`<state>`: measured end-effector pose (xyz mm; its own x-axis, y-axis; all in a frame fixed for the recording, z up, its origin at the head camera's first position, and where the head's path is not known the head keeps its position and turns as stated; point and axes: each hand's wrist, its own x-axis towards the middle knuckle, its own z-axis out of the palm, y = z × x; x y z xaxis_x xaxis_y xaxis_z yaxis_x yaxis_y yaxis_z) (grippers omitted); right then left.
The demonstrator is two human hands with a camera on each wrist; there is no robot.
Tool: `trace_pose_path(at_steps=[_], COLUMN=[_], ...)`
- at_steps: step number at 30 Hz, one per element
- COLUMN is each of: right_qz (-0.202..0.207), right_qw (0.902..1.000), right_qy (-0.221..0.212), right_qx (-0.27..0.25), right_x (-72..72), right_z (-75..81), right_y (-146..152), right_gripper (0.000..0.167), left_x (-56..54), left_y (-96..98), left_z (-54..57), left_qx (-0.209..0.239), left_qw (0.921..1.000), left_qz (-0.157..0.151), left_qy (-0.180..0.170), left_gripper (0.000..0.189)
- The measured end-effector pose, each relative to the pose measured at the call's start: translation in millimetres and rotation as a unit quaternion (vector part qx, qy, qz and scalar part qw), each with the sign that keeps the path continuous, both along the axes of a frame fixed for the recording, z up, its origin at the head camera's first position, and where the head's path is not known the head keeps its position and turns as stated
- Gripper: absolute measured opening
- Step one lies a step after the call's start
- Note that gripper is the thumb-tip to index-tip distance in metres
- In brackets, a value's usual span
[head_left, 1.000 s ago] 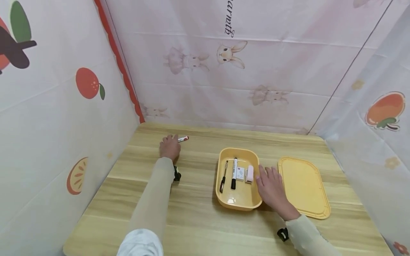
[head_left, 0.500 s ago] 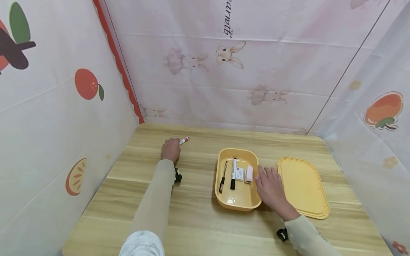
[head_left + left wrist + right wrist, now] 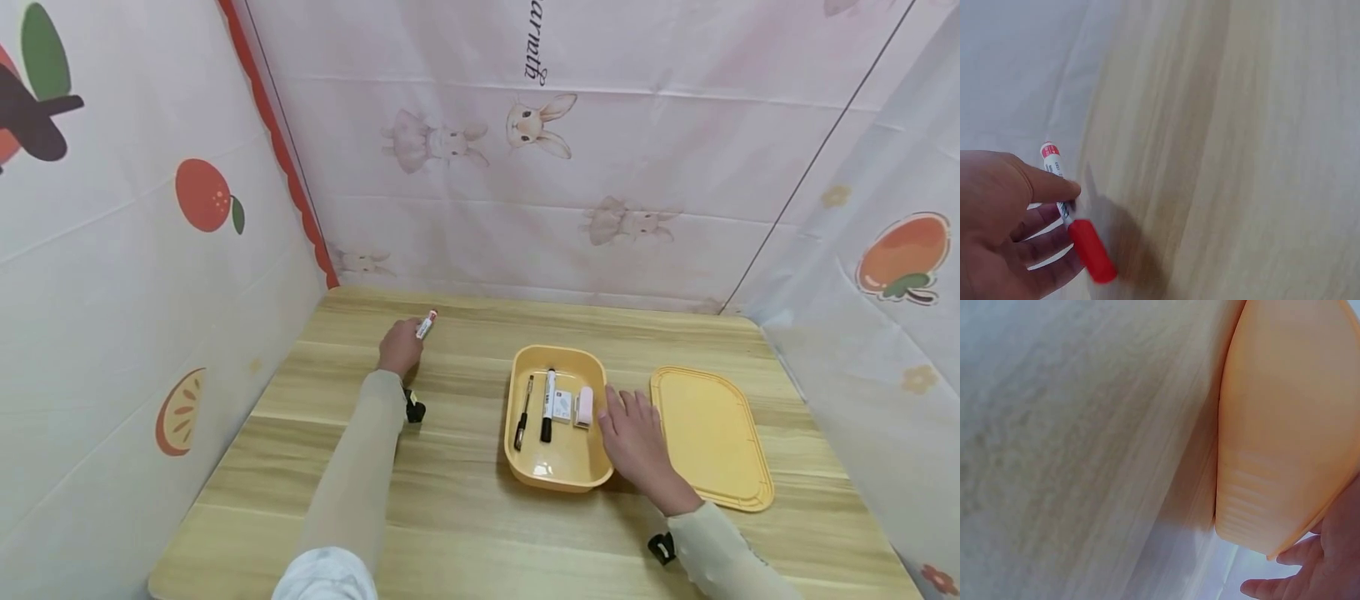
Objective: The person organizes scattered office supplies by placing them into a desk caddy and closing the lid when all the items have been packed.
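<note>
Between thumb and fingers my left hand (image 3: pixel 400 346) pinches a whiteboard marker (image 3: pixel 1060 178), white with a red cap, near the table's back left; in the left wrist view its shadow falls on the wood. A yellow plastic box (image 3: pixel 557 482) stands mid-table. Inside it lie a black pen (image 3: pixel 523 417), a black-capped marker (image 3: pixel 549 408), a small white box (image 3: pixel 562 407) and a pink stapler-like object (image 3: pixel 584 407). My right hand (image 3: pixel 636 437) rests along the box's right rim with fingers extended; the right wrist view shows its fingers by the outer wall (image 3: pixel 1285 425).
To the right of the box lies its flat yellow lid (image 3: pixel 708 433), partly behind my right hand. Printed cloth walls (image 3: pixel 480 183) close off the wooden table (image 3: pixel 450 517) at the back and both sides.
The red marker has swung from lying nearly level to pointing more steeply away, now held in my left fingertips, which have drawn in around it. My right hand and the box stay put.
</note>
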<state>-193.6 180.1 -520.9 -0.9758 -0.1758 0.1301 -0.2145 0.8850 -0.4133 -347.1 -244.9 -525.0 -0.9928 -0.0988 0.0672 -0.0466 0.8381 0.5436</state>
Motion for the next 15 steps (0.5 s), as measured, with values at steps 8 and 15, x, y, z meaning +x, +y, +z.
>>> trace_pose_path(at_steps=[8,15], right_qz=[0.001,0.001], right_qw=[0.9999,0.9999], right_qy=[-0.010,-0.007], right_qx=[-0.001,0.008], right_x=[1.6,2.8], right_z=[1.0,1.9], right_y=[-0.7,-1.2], right_gripper=[0.056,0.056], left_x=[5.1,28.2], left_y=[-0.6,11.7], left_z=[6.8,26.2], left_qx=[0.169,0.312], left_qw=[0.9853,0.9491], left_qz=[-0.009,0.000], left_qy=[-0.023,-0.042], left_gripper=[0.053,0.052])
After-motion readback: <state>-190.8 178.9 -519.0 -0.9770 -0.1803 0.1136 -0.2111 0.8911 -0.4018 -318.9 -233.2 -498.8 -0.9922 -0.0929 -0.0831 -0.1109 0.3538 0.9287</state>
